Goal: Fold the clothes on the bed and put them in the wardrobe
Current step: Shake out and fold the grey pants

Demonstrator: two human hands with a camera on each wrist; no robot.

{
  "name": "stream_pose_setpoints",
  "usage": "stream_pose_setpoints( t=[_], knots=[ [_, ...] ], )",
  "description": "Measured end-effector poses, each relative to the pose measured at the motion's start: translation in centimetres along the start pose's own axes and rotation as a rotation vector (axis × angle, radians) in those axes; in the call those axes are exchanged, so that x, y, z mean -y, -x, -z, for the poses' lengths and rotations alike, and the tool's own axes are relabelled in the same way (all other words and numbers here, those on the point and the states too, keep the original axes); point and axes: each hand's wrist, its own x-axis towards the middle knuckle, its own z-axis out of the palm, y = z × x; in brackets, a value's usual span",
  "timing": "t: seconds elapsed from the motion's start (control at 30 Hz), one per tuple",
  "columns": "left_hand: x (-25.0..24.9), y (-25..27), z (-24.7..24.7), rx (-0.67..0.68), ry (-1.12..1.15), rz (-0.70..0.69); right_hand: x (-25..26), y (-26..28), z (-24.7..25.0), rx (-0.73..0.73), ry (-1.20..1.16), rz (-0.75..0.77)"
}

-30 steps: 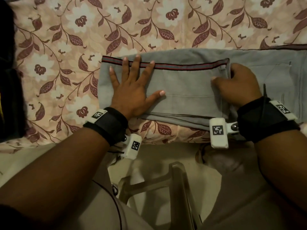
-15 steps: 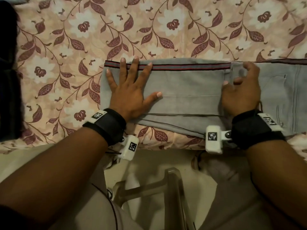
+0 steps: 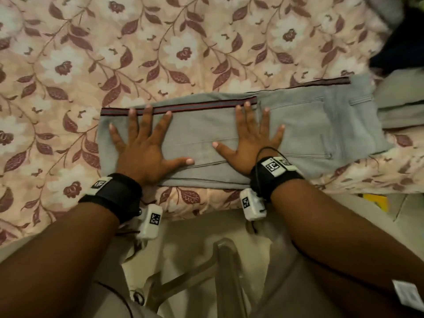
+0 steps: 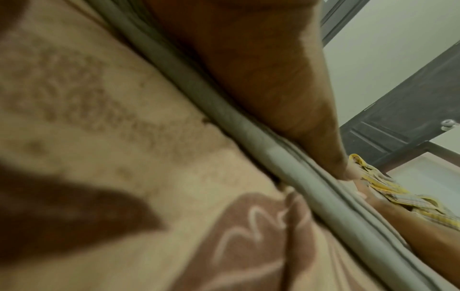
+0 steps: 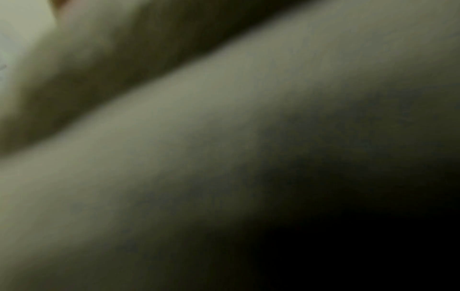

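Grey trousers with a dark red side stripe lie folded lengthwise across the near part of the bed. My left hand presses flat on their left end, fingers spread and straight. Flat on the folded leg's right edge rests my right hand, fingers spread, beside the seat and back pocket. In the left wrist view the trousers' stacked grey edges run under my palm. The right wrist view is dark and blurred grey cloth.
The bed wears a pink floral cover. Pale folded cloth lies at the right edge beside dark garments. A clear plastic chair stands between my legs below the bed edge. A dark door shows in the left wrist view.
My right hand let go of the folded leg's edge, uncurled and moved left to lie flat on the trousers. The left hand stayed pressed in place. The head view shifted right.
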Motion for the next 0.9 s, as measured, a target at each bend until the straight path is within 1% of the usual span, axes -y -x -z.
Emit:
stream_pose_setpoints(
  t=[0.07,0.13,0.17,0.23,0.3,0.4,0.47,0.5,0.53,0.57,0.6,0.63,0.7,0.8,0.83,0.87,0.9],
  knots=[
    [0.1,0.1,0.3,0.011,0.013,-0.015,-0.1,-0.1,0.2,0.042,-0.019,-0.002],
    [0.3,0.5,0.6,-0.04,0.057,-0.003,-0.3,0.2,0.8,0.052,-0.027,0.012],
    [0.4,1.0,0.7,-0.095,0.1,0.049,-0.4,0.4,1.0,0.049,-0.028,0.031],
    [0.7,2.4,0.9,-0.223,0.184,0.231,-0.7,1.1,1.7,0.027,-0.065,0.062],
    [1.2,4.0,1.5,-0.27,0.274,0.431,-1.2,1.9,2.4,-0.015,-0.138,0.086],
    [3.1,5.0,2.3,-0.249,0.579,0.618,-1.7,4.0,3.1,-0.132,-0.25,0.072],
    [4.2,5.3,2.8,-0.206,0.836,0.74,-1.7,6.3,3.8,-0.197,-0.412,0.054],
    [5.0,5.0,2.5,-0.179,0.925,0.775,-1.8,7.5,4.0,-0.215,-0.491,0.042],
    [5.5,5.4,2.5,-0.16,0.994,0.781,-1.9,8.8,4.2,-0.232,-0.544,0.05],
    [6.8,5.0,1.4,-0.159,1.04,0.778,-1.9,10.0,4.3,-0.248,-0.56,0.069],
    [7.4,4.1,0.9,-0.153,1.059,0.767,-2.4,10.4,4.3,-0.261,-0.573,0.081],
    [6.9,4.6,2.2,-0.179,1.028,0.772,-2.5,11.0,4.4,-0.262,-0.578,0.092],
    [6.4,6.7,5.9,-0.298,0.955,0.787,-2.6,12.1,4.3,-0.24,-0.594,0.106],
    [6.5,9.6,10.4,-0.521,0.666,0.841,-3.0,12.6,4.4,-0.203,-0.629,0.087],
    [6.6,10.3,11.3,-0.561,0.62,0.852,-3.0,12.6,4.4,-0.186,-0.634,0.084],
    [6.6,10.9,11.8,-0.579,0.595,0.834,-2.9,12.4,4.3,-0.167,-0.643,0.086],
    [6.4,11.2,12.1,-0.566,0.575,0.804,-2.7,12.2,4.4,-0.149,-0.65,0.085]
  ],
)
